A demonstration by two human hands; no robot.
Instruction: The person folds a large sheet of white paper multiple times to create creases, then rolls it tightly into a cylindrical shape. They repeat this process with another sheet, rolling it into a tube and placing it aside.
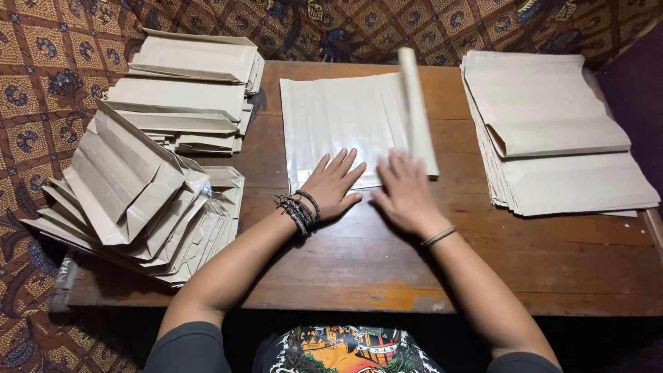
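A pale brown paper sheet (338, 128) lies flat in the middle of the wooden tabletop (387, 269), and its right edge is turned up into a long narrow flap (416, 103) that stands nearly upright and looks blurred. The left hand (335, 185) lies open on the sheet's near edge, palm down, fingers spread, with dark beaded bracelets (298, 209) at the wrist. The right hand (404, 193) is just beside it, also open and flat, fingers pointing at the foot of the raised flap; it is blurred, so I cannot tell whether the fingertips touch the flap. A thin band (439, 236) circles that wrist.

To the right of the sheet, well apart, sits a neat stack of flat sheets (559, 159) with the top one folded partway over. To the left of the sheet, at the far side, folded paper bags (190, 90) are piled in tidy layers. Nearer, left of the sheet, a looser heap of folded bags (138, 207) fans out over the tabletop's edge. Patterned brown cloth (41, 76) lies beyond the tabletop.
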